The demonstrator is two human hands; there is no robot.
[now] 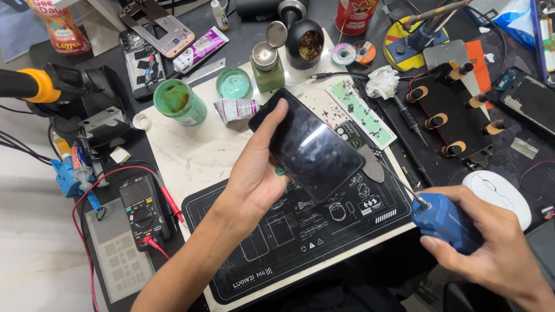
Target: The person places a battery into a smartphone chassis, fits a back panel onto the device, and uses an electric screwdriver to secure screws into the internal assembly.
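- Here, the phone [311,144] sits tilted, dark screen up, above the black mat [272,242] at the middle of the bench.
- The left hand [254,173] grips it from the side, thumb laid along its left edge, fingers curled under.
- The right hand [491,242] is wrapped around a blue tool [446,221] whose thin metal tip points toward the phone's lower right edge, near it; contact cannot be told.
- A flat grey blade [372,164] lies on the mat just beside the phone.
- Packages: a small white tube box [236,108] with pink print lies behind the phone; a white and purple tube [199,49] lies further back; a red canister [354,14] and an orange-labelled packet [58,26] stand at the far edge.
- A green cup [179,101], a green lid [233,82] and a green pump bottle [267,66] stand near the box.
- A green-spotted white strip [361,112] lies right of the phone.
- A multimeter [143,211] with red leads is at left, a white mouse [496,193] at right, close to the right hand.
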